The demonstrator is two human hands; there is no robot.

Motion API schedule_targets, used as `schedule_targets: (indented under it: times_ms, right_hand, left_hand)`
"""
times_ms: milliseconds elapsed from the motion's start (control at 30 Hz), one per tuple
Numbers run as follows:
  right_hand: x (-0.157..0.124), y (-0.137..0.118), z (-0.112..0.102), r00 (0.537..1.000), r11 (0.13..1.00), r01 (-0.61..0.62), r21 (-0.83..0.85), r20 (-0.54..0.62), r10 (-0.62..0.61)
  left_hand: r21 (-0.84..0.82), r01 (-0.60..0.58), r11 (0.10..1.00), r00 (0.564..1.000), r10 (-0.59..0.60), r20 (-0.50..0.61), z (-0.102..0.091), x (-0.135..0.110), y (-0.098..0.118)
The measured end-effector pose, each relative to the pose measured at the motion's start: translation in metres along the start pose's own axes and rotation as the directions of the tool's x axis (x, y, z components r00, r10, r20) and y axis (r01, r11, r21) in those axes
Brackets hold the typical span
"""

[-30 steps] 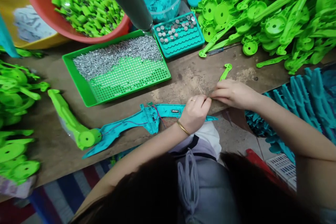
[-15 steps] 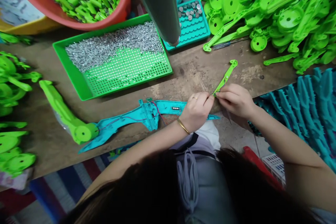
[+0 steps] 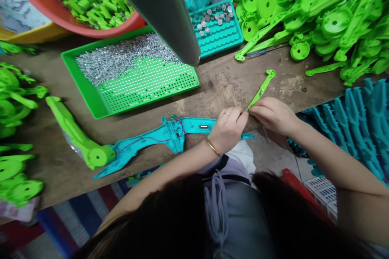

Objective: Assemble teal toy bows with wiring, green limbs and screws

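Observation:
My left hand (image 3: 228,129) is closed, its thumb and fingertips pinched on the lower end of a slim green plastic arm (image 3: 263,85). My right hand (image 3: 275,116) pinches the same end from the other side, fingertips almost meeting the left ones. What lies between the fingertips is hidden. A thin wire shows along the arm just above my right fingers. Under my left hand and wrist lies a blue bow-shaped plastic shell (image 3: 146,134) with red wires and a small circuit board (image 3: 173,117). Its left end meets a green limb (image 3: 99,156) with a round hub.
A green perforated basket (image 3: 146,100) holds many small screws. Behind it stand a red tub (image 3: 88,31) of green parts and a teal tray (image 3: 219,39) with metal discs. A grey pole (image 3: 170,20) hangs over them. Green parts (image 3: 331,20) and blue shells (image 3: 358,125) are heaped right.
The grey pole has swung left and nearer, uncovering more of the teal tray. Both hands stay at the lower end of the green arm with hardly any shift.

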State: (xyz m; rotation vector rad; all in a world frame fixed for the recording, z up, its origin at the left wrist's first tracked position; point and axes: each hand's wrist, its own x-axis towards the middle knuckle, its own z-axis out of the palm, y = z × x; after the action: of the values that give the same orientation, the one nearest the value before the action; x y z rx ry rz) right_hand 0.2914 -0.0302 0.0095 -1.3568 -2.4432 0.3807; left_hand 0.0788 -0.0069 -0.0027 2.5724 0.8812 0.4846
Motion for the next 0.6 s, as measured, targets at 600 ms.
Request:
schedule_targets:
  times_ms: [600]
  right_hand:
    - [0.0004, 0.0038, 0.0001, 0.991, 0.987, 0.114, -0.109, -0.055, -0.121]
  left_hand:
    - [0.015, -0.043, 0.999, 0.998, 0.044, -0.053, 0.0, 0.0003, -0.0027]
